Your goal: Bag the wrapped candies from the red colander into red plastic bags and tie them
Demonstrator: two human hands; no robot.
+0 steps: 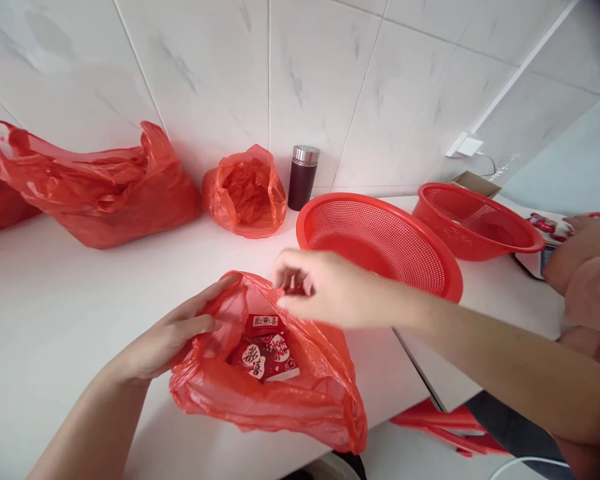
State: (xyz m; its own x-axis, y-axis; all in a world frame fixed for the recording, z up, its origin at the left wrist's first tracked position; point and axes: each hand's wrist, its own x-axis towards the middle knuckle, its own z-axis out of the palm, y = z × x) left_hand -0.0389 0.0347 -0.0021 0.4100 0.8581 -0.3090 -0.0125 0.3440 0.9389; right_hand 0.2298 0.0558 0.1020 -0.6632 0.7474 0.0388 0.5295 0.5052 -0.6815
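Observation:
An open red plastic bag (330, 373) lies at the table's front edge. Inside it are several red printed packets (265, 353) with white and dark characters. My left hand (180, 330) grips the bag's left rim between thumb and fingers. Over the bag's far right rim hovers my right hand (310, 287), slightly blurred, its fingers curled. Something red shows between those fingers, but I cannot make out what it is. Just behind my right hand and forearm stands a large red perforated basket (405, 240), partly covered by them.
Along the tiled wall stand a full red bag (130, 193), a smaller open red bag (247, 193) and a dark tumbler (303, 180) with a silver lid. A second red basket (470, 227) is at the right, near another person's arm (585, 257). A red stool (440, 427) shows below the table.

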